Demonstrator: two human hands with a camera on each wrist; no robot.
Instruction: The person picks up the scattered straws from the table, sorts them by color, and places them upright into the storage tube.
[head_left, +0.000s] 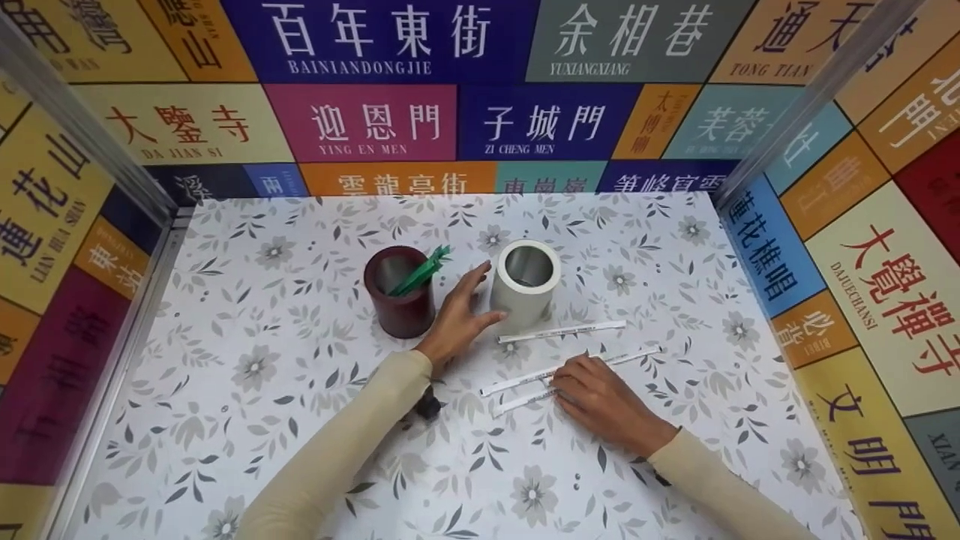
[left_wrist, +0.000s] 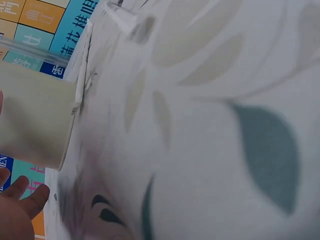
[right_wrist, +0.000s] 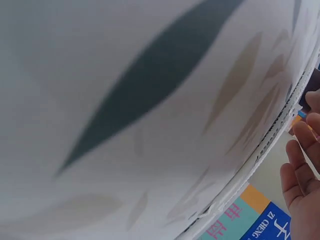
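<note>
My left hand reaches beside the off-white cylindrical cup, its thumb and fingers spread apart. In the left wrist view, the fingers show just below that cup. My right hand is low over the slim white straws, which look wrapped and carry fine print. Its fingertips overlap the long middle straw and the end of the front straw. Loosely bent fingers show behind the straws in the right wrist view. Another straw lies in front of the off-white cup.
A dark red cup left of my left hand holds a green bundle leaning right. The table has a floral cloth. Panels with printed place names stand along the back and both sides.
</note>
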